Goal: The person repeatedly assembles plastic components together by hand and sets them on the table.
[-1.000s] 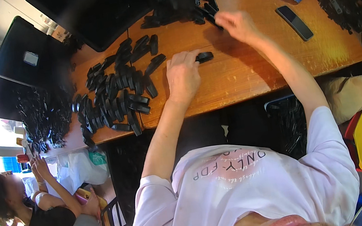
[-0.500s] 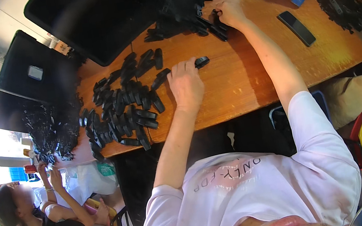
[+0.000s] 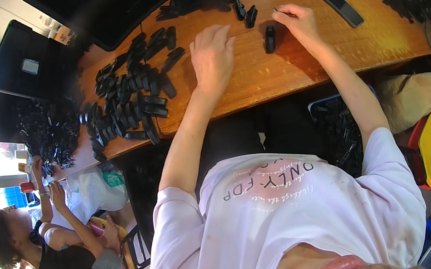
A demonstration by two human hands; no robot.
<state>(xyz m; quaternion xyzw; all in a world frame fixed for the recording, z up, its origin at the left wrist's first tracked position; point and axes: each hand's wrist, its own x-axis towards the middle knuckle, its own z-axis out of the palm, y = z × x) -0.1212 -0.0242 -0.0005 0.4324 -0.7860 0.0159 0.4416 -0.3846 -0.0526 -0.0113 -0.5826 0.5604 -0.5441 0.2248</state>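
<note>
Black oblong plastic piece (image 3: 270, 39) just left of right hand (image 3: 296, 21) (nearer one), long axis toward near edge of bench (image 3: 251, 77). Right fingers bunched, hold unclear; left hand (image 3: 212, 58) loosely spread.

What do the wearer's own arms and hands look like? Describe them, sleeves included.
The left hand and right hand are bare, with no glove, watch or bracelet showing. Both forearms are uncovered. The loose, short sleeves are white with a faint lilac tint and plain, part of a T-shirt with lettering and a pinkish print across the chest.
</note>
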